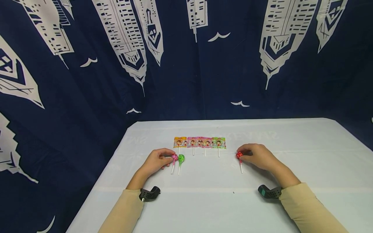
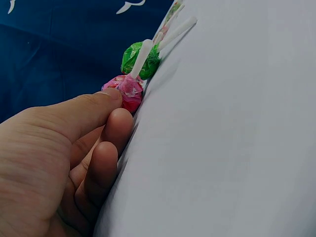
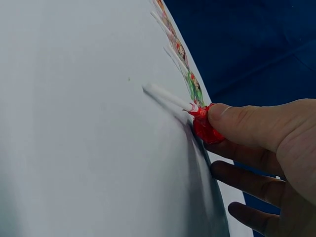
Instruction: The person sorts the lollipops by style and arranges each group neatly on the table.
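My left hand (image 1: 158, 160) pinches the wrapped head of a pink lollipop (image 1: 174, 157) between thumb and fingers, its white stick pointing toward me. Right beside it lies a green lollipop (image 1: 181, 158); in the left wrist view the green head (image 2: 132, 57) sits just behind the pink one. Farther right, my right hand (image 1: 257, 157) pinches a red lollipop (image 1: 239, 155) by its head. The right wrist view shows thumb and index finger on the red wrapper (image 3: 205, 126), the stick slanting down to the table and the other fingers spread apart.
Behind the hands runs a row of flat-wrapped lollipops: an orange one (image 1: 180, 142), two pink ones, one of them the left pink packet (image 1: 193, 142), and a green packet (image 1: 219, 142). They lie on a white-covered table (image 1: 204, 204). A dark blue printed curtain (image 1: 180, 87) hangs behind.
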The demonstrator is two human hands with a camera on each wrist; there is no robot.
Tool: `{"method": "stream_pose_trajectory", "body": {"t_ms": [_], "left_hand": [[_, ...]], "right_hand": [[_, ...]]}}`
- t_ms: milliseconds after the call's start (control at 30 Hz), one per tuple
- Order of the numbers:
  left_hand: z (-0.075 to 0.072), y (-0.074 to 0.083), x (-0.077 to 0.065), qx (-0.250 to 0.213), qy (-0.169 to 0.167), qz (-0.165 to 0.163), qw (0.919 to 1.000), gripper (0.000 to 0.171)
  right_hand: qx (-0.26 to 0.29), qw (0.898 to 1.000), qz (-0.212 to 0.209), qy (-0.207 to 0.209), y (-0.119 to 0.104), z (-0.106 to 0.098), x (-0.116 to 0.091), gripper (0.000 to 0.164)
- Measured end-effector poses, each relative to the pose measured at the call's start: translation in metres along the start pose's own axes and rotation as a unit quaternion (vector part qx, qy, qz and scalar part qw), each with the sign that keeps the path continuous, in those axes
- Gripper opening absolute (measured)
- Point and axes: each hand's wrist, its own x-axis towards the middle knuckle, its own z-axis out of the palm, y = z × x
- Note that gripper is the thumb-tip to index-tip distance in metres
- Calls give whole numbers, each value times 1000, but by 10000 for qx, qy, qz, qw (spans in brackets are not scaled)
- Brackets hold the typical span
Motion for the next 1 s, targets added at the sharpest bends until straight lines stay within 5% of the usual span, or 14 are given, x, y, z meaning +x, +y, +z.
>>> {"method": "stream_pose_trajectory", "body": {"t_ms": [1000], "left_hand": [[-1, 1, 1, -70, -72, 47, 9999, 24]], "right_hand": [[239, 9981, -368, 421, -27, 1, 2, 22]]}}
